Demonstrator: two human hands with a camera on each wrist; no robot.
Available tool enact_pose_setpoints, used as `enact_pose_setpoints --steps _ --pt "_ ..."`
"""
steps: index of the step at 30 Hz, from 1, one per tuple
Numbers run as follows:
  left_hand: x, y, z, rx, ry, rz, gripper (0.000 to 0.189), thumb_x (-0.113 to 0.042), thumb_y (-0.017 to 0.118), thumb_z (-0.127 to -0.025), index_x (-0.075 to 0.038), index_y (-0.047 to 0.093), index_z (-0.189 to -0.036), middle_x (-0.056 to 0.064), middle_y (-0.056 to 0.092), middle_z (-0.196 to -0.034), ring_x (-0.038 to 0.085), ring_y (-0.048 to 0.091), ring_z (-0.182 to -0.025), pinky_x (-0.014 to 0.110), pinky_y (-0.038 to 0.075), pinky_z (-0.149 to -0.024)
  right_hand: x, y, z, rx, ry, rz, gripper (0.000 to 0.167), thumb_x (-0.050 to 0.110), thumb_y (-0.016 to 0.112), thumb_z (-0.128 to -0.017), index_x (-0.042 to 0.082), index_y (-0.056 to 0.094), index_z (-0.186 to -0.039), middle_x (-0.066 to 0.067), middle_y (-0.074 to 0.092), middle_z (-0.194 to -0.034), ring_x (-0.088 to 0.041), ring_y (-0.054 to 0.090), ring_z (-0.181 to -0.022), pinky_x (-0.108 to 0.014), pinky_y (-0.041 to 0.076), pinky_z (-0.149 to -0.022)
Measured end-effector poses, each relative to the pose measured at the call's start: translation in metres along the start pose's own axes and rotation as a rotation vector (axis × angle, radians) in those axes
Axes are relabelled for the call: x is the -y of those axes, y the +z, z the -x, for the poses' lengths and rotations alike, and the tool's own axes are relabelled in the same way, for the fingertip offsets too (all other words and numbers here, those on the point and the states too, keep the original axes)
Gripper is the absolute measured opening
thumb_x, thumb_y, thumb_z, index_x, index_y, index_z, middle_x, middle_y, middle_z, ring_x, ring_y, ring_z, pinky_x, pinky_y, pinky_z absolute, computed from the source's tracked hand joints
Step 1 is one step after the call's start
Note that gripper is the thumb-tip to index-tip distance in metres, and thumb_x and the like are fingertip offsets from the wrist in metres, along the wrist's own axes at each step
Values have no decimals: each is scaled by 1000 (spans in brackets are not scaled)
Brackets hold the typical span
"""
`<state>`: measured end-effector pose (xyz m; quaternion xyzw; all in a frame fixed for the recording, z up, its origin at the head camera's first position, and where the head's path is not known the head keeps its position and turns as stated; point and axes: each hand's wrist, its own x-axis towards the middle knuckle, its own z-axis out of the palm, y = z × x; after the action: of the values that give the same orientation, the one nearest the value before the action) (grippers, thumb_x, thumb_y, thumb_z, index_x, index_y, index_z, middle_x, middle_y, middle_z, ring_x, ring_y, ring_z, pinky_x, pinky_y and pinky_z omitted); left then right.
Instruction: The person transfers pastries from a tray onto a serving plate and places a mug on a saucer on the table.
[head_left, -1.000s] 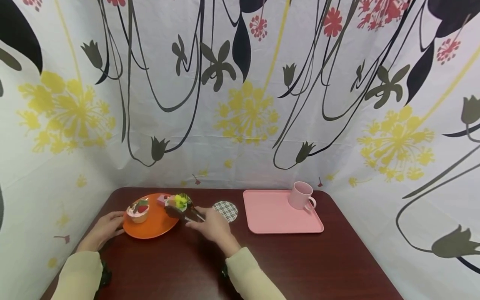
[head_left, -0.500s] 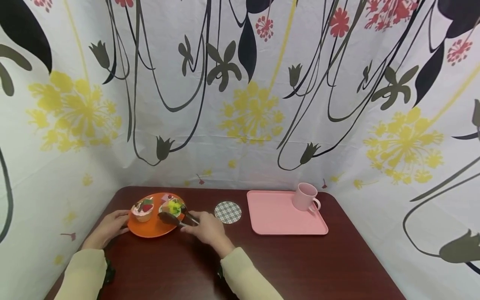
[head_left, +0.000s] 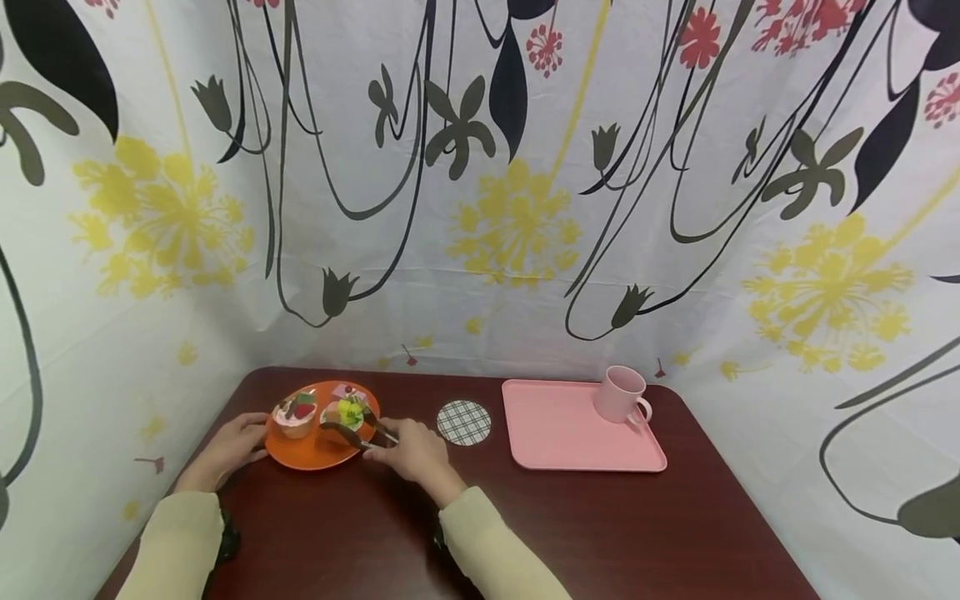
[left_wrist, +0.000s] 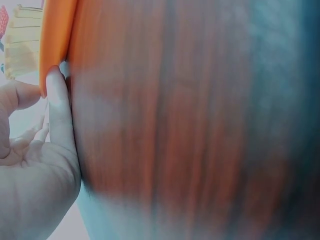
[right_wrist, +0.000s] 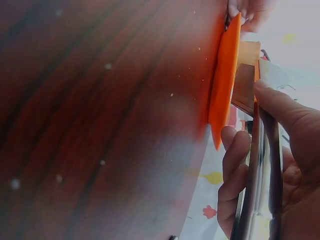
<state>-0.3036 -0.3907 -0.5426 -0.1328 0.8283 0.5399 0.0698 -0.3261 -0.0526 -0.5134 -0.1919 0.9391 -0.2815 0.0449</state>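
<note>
On an orange plate at the back left stands a cupcake with white cream and a red berry. Beside it sits a tart topped with yellow-green fruit, and behind that a small pink cake piece. My left hand pinches the plate's left rim, thumb above and a finger below, as the left wrist view shows. In my right hand is a pair of tongs with dark tips, reaching in from the right. The tips stand apart on either side of the fruit tart.
A round checked coaster lies right of my right hand. Further right, a pink tray bears a pink mug in its back right corner. A patterned cloth hangs behind and beside the dark wooden table.
The fruit tart and tongs have moved left from the plate's right edge, further onto the plate. The tong tips have spread. The head view has turned slightly left.
</note>
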Motion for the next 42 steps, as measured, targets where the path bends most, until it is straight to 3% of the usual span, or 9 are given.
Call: enact_pose_setpoints --steps 8,15,24,28,34,42 --pt "0 1 -1 6 -20 -5 71 -33 43 -115 13 19 -165 41 34 -163 49 50 -144 41 63 -105 3 0 -2 0 18 -5 68 62 83 -88 39 65 -149 7 78 -107 -11 58 -72 -32 43 -55" --pt "-2 0 3 2 -13 -13 71 -33 42 -115 14 20 -164 41 33 -163 49 50 -143 38 64 -103 6 6 -4 -5 15 -1 65 61 83 -89 40 65 -148 9 77 -98 -12 57 -67 -32 41 -53" --pt "-3 -1 3 7 -10 -15 69 -31 41 -115 14 21 -164 41 34 -163 49 51 -144 39 64 -103 6 7 -7 -1 33 40 66 62 83 -88 44 64 -149 9 76 -98 -14 56 -67 -33 39 -53" --pt "-3 0 2 5 -1 -17 68 -31 40 -116 14 21 -163 42 35 -162 49 52 -143 40 64 -103 6 6 -9 2 25 48 67 62 83 -88 42 64 -149 8 76 -101 -14 57 -68 -33 39 -53" --pt "-1 2 1 -4 2 -14 66 -29 40 -116 14 22 -163 42 37 -161 48 54 -141 36 65 -100 7 4 -9 13 32 50 68 62 85 -87 42 65 -149 8 79 -117 -12 58 -73 -32 43 -56" --pt "-3 -1 0 11 3 -11 70 -33 41 -116 14 21 -163 42 34 -163 48 50 -145 38 64 -102 9 2 -8 16 29 26 68 61 85 -86 41 65 -148 6 79 -122 -11 60 -76 -32 43 -57"
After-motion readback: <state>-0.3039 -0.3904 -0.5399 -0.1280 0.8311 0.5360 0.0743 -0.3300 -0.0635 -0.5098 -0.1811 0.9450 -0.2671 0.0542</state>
